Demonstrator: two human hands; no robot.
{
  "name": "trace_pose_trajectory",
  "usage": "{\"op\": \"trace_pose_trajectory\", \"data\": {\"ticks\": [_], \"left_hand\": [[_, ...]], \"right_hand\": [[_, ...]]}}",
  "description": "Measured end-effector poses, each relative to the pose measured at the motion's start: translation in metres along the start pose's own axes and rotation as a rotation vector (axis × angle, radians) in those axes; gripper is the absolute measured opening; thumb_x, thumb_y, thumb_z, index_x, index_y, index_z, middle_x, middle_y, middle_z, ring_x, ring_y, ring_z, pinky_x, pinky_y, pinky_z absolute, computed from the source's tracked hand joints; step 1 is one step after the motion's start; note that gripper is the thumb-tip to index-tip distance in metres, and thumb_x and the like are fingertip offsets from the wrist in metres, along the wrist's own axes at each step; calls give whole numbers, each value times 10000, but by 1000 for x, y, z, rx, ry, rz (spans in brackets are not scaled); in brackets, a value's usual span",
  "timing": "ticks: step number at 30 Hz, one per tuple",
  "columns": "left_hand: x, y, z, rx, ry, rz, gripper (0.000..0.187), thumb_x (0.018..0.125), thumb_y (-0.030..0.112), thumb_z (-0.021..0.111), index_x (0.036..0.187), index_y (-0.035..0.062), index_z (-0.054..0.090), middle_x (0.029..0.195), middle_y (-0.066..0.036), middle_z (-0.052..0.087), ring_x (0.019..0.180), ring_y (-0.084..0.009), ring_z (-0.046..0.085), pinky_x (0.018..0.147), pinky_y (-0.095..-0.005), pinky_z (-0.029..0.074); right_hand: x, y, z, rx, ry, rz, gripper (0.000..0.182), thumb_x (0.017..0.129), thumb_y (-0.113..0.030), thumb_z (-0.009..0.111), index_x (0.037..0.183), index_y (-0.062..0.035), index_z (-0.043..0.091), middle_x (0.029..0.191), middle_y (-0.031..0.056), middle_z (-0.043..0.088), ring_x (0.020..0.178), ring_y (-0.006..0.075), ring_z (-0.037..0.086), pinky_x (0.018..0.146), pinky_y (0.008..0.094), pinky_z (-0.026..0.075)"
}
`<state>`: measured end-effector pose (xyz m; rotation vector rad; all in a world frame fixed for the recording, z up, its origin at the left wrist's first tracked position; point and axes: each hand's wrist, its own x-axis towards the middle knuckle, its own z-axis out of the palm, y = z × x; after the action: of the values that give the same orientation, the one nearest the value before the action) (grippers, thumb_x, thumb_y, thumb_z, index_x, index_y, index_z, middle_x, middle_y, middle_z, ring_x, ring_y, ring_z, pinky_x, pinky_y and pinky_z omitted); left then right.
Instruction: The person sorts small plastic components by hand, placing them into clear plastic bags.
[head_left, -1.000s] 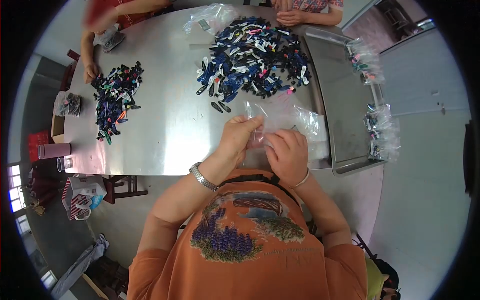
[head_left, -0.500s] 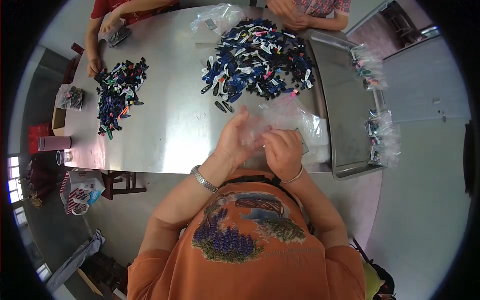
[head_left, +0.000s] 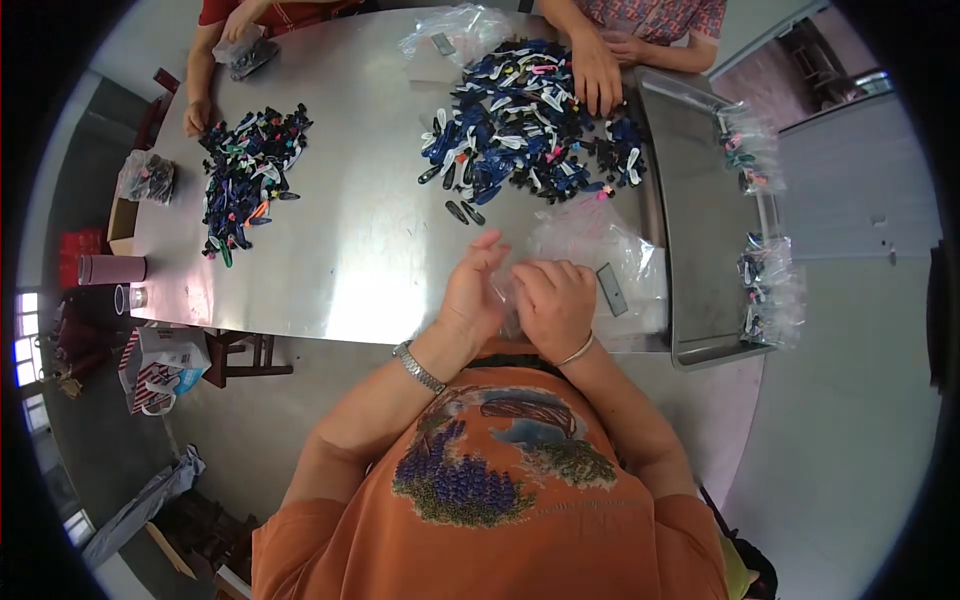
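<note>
Between my hands is a small clear plastic bag [head_left: 507,298], hard to make out against the shiny table. My left hand [head_left: 474,297] has it against the palm and curled fingers. From the other side, the bent fingers of my right hand [head_left: 556,305] pinch the bag. Just beyond my left hand lie two dark hair clips [head_left: 465,212] side by side. More clear plastic bags [head_left: 590,235] are spread flat to the right of my hands, with a small dark rectangular plate [head_left: 611,290] beside my right hand.
A large heap of hair clips [head_left: 530,120] lies ahead, with a co-worker's hand [head_left: 597,75] on it. Another heap [head_left: 250,170] is at the left, near a second person's hand [head_left: 197,117]. At right, a metal tray [head_left: 690,230] has filled bags [head_left: 768,290] along its edge.
My hands have drawn slightly back towards my body with the bag, uncovering more of the dark plate. The co-worker's hand across the table has reached onto the large heap.
</note>
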<state>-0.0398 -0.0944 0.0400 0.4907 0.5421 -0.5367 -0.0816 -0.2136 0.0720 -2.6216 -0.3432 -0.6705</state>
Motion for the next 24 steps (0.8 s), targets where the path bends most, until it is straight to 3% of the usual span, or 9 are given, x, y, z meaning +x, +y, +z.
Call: {"op": "trace_pose_trajectory", "data": {"ticks": [5,7,14,16,20,22,24], "left_hand": [[0,4,-17,-56,-18,-24,283,875,186,535,1153,145,493,1148,-111,501,1057,-287,493,950,-439,405],[-8,7,-13,-144,-87,-136,276,858,182,561,1127,151,510,1163,-116,505,1064,-285,493,964,-439,394],[4,8,-30,-129,-124,-34,254,838,133,554,1087,130,506,1115,-104,518,1044,-262,499,914,-425,426],[-1,15,-26,-148,-60,-31,236,832,128,561,1061,124,504,1100,-109,515,1022,-267,501,895,-428,432],[10,26,-50,-190,-25,-19,208,837,143,559,1036,120,501,1083,-103,515,977,-272,511,873,-437,438],[2,43,-48,-224,-11,-38,165,846,174,555,991,118,500,1069,-96,520,923,-275,522,835,-445,455],[2,53,-48,-255,76,-21,120,854,197,547,935,120,504,1044,-95,535,894,-281,542,818,-450,468]], "right_hand": [[-5,-4,14,59,1,73,120,768,-149,627,887,-134,617,806,-11,607,740,193,568,708,349,378],[-5,-7,18,120,11,49,116,769,-149,629,884,-134,621,798,-1,606,744,198,575,709,347,380],[3,-9,24,225,-35,97,95,792,-136,614,881,-106,627,802,41,616,743,245,584,656,379,415],[6,-10,31,400,-122,225,109,804,-138,607,890,-73,621,820,74,620,751,281,585,634,403,435],[17,-12,36,380,-151,79,141,810,-137,603,924,-55,619,849,111,617,752,306,587,665,406,456],[26,-7,37,656,-240,126,174,818,-137,592,969,-57,622,881,128,617,775,309,589,710,399,472],[41,14,59,525,-212,158,200,811,-135,593,994,-63,623,900,121,618,816,304,587,744,391,472]]}}
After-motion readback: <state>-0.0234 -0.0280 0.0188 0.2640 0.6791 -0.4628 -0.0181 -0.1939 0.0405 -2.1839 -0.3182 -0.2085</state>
